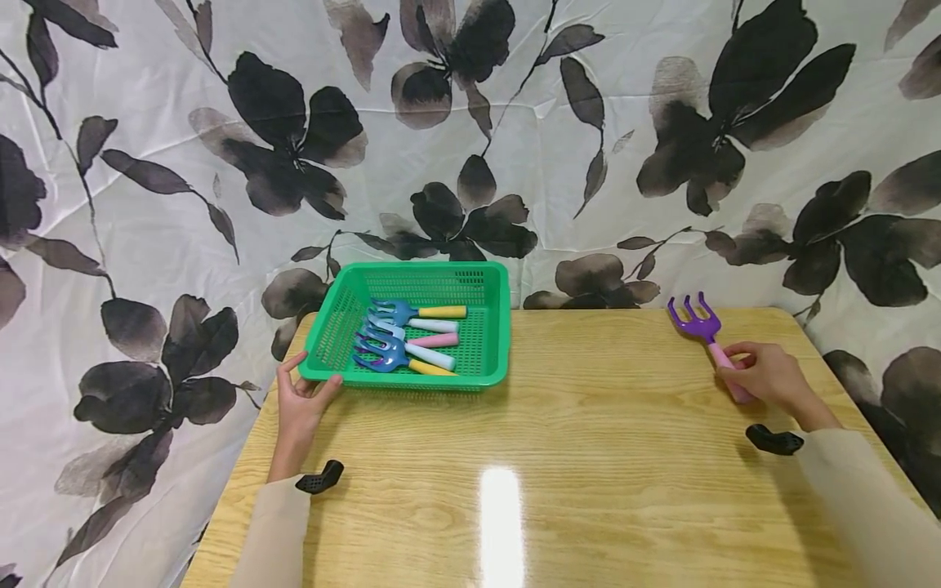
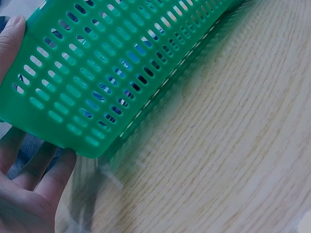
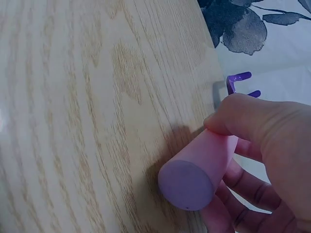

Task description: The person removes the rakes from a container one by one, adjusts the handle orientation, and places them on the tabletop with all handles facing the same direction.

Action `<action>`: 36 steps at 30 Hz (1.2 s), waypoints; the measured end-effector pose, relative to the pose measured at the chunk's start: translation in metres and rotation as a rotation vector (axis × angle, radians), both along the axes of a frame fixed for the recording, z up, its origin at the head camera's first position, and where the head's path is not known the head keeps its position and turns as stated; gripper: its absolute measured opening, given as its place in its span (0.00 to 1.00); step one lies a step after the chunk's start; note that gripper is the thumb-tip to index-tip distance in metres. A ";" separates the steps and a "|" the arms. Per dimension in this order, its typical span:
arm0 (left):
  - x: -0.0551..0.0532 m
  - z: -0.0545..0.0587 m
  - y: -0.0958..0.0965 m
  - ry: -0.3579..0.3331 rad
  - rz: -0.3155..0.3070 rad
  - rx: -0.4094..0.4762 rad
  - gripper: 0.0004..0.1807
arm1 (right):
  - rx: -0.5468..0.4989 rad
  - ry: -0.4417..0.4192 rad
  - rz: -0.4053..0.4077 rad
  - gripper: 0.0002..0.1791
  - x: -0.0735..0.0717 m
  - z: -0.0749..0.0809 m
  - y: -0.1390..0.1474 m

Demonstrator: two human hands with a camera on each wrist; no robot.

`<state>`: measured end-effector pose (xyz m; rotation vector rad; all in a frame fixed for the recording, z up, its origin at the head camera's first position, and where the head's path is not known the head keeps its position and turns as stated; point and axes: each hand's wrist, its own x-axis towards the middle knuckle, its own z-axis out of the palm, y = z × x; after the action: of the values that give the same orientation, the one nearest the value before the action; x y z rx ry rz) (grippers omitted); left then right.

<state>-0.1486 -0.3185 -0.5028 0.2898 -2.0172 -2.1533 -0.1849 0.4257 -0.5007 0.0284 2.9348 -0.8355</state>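
Observation:
My right hand (image 1: 772, 377) pinches the pink handle of a small garden hand fork (image 1: 702, 328) with purple tines, at the right side of the table. In the right wrist view the round end of its handle (image 3: 187, 184) faces the camera, and thumb and fingers lie on either side of it. At the left, my left hand (image 1: 300, 404) grips the near left corner of a green plastic basket (image 1: 500, 359), thumb at the rim and fingers along the side. Inside the basket lie several hand forks (image 1: 397, 355) with blue or purple tines and yellow, white or pink handles.
Both hands work over a light wooden table (image 1: 588, 457), with a bright reflection near its front. Behind it hangs a white cloth (image 1: 559, 163) with dark flowers, which also shows beyond the left and right table edges.

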 end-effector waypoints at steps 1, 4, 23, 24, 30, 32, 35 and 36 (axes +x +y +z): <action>0.000 0.000 0.000 -0.001 -0.001 0.000 0.45 | 0.005 0.004 0.002 0.32 0.000 -0.001 0.000; -0.001 -0.003 0.001 0.000 0.000 0.000 0.45 | 0.010 0.002 0.004 0.32 0.000 -0.002 0.000; -0.001 -0.005 -0.001 0.029 0.002 0.007 0.44 | -0.021 -0.002 0.011 0.36 -0.003 -0.004 0.000; 0.000 -0.003 0.000 0.023 0.002 0.009 0.44 | -0.021 -0.005 0.011 0.36 -0.003 -0.004 0.000; 0.006 0.011 0.007 0.022 -0.010 -0.001 0.45 | -0.017 -0.019 0.005 0.37 -0.002 -0.003 0.000; 0.005 0.008 0.005 0.022 -0.008 -0.003 0.45 | -0.023 -0.036 0.010 0.38 -0.003 -0.003 0.000; 0.001 0.000 0.002 0.023 0.000 0.000 0.45 | -0.025 -0.064 0.019 0.38 -0.004 -0.003 0.001; -0.001 -0.004 0.001 0.022 0.003 -0.002 0.45 | -0.021 -0.071 0.025 0.38 -0.005 -0.003 0.002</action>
<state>-0.1497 -0.3179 -0.5065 0.2678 -2.0062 -2.1430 -0.1896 0.4272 -0.5035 0.0190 2.8540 -0.8432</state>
